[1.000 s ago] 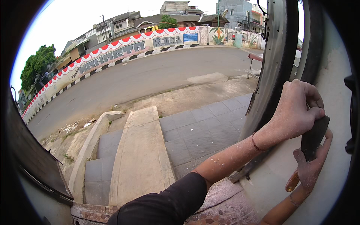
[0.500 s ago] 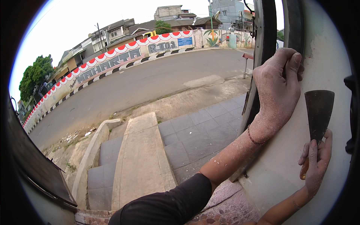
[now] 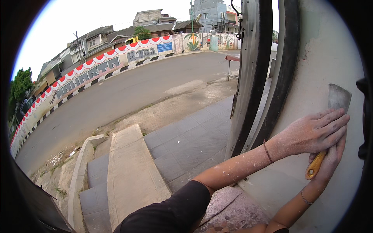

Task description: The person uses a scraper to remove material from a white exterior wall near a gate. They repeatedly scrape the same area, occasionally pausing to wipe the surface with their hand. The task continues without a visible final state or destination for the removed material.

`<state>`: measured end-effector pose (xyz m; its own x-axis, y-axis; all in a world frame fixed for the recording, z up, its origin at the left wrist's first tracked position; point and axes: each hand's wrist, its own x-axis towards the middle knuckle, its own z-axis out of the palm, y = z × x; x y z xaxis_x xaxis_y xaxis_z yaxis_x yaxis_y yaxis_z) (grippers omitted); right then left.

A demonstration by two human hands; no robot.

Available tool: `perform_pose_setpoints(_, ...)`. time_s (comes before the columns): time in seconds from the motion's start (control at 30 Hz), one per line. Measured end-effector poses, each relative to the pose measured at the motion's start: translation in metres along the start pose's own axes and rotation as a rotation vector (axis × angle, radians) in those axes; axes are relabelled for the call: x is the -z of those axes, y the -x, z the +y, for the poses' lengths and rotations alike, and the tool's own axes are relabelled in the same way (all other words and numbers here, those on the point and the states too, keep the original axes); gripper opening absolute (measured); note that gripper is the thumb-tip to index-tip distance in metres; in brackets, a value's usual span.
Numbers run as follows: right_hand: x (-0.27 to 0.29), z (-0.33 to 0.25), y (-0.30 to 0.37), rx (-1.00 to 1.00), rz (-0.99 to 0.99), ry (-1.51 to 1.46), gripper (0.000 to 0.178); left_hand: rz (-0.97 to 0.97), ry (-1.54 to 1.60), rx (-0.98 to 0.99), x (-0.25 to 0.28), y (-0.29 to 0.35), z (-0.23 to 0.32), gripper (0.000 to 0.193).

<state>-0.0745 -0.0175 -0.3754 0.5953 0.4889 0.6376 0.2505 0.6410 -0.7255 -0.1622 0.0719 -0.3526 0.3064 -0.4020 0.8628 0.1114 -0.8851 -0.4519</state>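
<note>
A putty knife [image 3: 339, 97] with a wide grey metal blade and a yellow handle lies against the pale plastered wall [image 3: 324, 50], blade upward. My right hand [image 3: 335, 158] is wrapped round its handle, whose yellow end sticks out below the palm. Across the lower blade and the right fingers lies my left hand [image 3: 322, 132], its fingers stretched out and dusted with white powder. The left hand hides the joint between blade and handle. Pale dust also coats the left forearm.
A dark metal door frame [image 3: 281, 77] stands left of the wall, beside a metal door edge [image 3: 252, 77]. Outside are grey tiled steps [image 3: 190, 139], a concrete ramp [image 3: 134, 167], and a road [image 3: 136, 87] with a painted wall beyond.
My left hand has left its pinched pose near the door frame and come down onto the putty knife and right hand. The view has swung right; the blade looks paler and tilted differently.
</note>
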Motion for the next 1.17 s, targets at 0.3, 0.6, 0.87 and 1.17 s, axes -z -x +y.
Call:
perform_pose_setpoints(0.3,-0.014,-0.04,0.004,-0.047,-0.404,0.054,0.055,0.111,-0.041,0.087,0.002,0.012,-0.014,0.053)
perform_pose_setpoints(0.6,-0.046,-0.031,-0.011,-0.067,-0.35,0.205,0.065,0.042,-0.05,0.32,-0.007,0.02,-0.034,0.056)
perform_pose_setpoints(0.87,-0.068,-0.03,-0.035,-0.122,-0.373,0.248,0.066,-0.006,-0.105,0.393,-0.003,0.015,-0.061,0.059)
perform_pose_setpoints(1.17,-0.08,-0.04,-0.05,-0.119,-0.367,0.229,0.066,-0.065,-0.156,0.308,0.006,0.005,-0.079,0.063)
